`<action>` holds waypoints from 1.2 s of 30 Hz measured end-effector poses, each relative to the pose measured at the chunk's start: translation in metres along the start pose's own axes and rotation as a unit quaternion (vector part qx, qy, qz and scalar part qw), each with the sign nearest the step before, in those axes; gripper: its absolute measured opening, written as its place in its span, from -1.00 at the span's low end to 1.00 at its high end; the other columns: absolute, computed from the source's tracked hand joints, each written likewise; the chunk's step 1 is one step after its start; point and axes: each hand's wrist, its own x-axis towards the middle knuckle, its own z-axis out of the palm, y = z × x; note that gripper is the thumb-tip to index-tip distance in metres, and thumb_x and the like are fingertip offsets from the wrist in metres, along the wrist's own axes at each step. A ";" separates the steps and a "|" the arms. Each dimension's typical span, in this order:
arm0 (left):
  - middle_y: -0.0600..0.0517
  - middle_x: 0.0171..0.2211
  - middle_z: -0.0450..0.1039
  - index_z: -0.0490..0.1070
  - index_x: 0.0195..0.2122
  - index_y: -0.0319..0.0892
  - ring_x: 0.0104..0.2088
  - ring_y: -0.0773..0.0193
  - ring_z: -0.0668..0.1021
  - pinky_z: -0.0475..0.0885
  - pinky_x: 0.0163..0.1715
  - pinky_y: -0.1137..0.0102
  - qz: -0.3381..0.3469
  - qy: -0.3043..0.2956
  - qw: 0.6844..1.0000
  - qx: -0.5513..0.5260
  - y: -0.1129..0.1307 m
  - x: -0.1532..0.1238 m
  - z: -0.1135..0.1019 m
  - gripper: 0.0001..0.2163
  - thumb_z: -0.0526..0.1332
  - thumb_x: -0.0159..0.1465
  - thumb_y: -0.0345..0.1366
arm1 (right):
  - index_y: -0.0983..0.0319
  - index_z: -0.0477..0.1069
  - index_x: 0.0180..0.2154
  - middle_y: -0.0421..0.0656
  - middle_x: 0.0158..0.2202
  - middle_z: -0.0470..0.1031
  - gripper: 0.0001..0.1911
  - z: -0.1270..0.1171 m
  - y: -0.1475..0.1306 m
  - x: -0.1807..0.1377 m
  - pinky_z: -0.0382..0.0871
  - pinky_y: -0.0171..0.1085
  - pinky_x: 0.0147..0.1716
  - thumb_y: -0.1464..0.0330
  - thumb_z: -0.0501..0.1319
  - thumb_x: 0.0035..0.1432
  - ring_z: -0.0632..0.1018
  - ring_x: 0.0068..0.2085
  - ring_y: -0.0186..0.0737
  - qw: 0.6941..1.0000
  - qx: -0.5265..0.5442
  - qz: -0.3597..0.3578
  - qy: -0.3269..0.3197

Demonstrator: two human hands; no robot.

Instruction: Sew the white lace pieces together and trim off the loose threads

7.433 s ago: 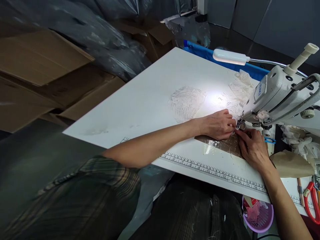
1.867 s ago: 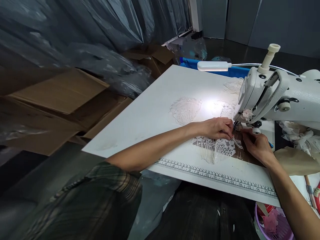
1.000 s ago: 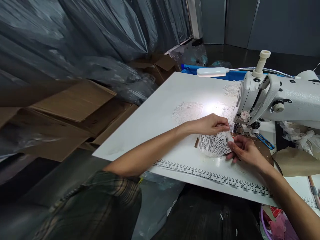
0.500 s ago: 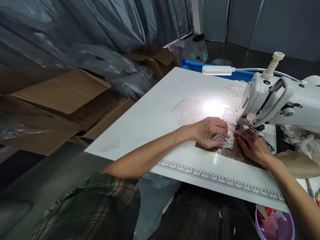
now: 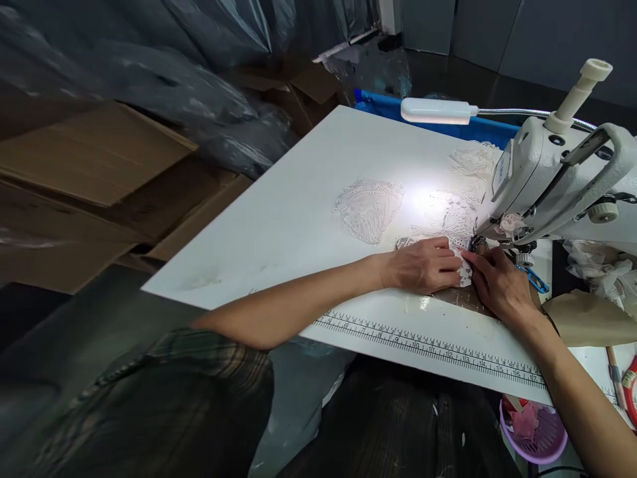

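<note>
A white sewing machine (image 5: 557, 179) stands at the right of a white table (image 5: 298, 219). My left hand (image 5: 423, 265) lies over a small piece of white lace (image 5: 464, 271) just left of the needle, fingers pressed down on it. My right hand (image 5: 497, 285) rests beside it on a brown patch of the table, fingertips pinching the lace edge by the presser foot (image 5: 478, 247). Most of the lace is hidden under my hands.
Other lace pieces (image 5: 369, 209) lie lit under a white lamp (image 5: 435, 110). A printed ruler (image 5: 428, 345) runs along the front edge. Blue snips (image 5: 533, 280), red scissors (image 5: 628, 392) and a purple basket (image 5: 535, 435) are at the right. Cardboard boxes (image 5: 94, 172) stand left.
The lace piece, held up in both hands a second ago, has been laid down and slid under the machine's foot. Both hands now press it flat there.
</note>
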 end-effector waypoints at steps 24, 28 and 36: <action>-0.05 -0.23 0.64 0.53 -0.32 -0.17 -0.33 0.29 0.58 0.42 -0.31 0.31 -0.009 -0.003 0.998 -0.063 -0.001 -0.003 0.007 -0.78 0.11 0.41 -0.34 | 0.09 0.55 0.08 -0.01 -0.16 0.55 -0.60 -0.008 0.008 -0.006 0.47 -0.19 -0.32 0.29 0.07 0.32 0.53 -0.28 -0.13 0.995 0.079 -0.059 0.003; -0.04 -0.24 0.64 0.53 -0.32 -0.16 -0.34 0.29 0.57 0.43 -0.30 0.31 0.006 -0.003 0.998 -0.062 0.000 -0.003 0.007 -0.78 0.11 0.41 -0.35 | 0.08 0.53 0.11 0.02 -0.13 0.52 -0.59 -0.008 0.004 -0.006 0.46 -0.20 -0.36 0.28 0.06 0.34 0.52 -0.29 -0.13 0.997 0.058 -0.053 0.003; -0.07 -0.18 0.63 0.56 -0.34 -0.17 -0.32 0.28 0.56 0.44 -0.25 0.28 -0.031 -0.020 0.998 -0.057 -0.001 -0.001 0.006 -0.76 0.11 0.39 -0.37 | 0.11 0.50 0.12 -0.03 -0.10 0.57 -0.58 -0.010 0.013 -0.009 0.51 -0.08 -0.11 0.30 0.05 0.33 0.57 -0.16 -0.09 0.981 0.188 -0.024 0.037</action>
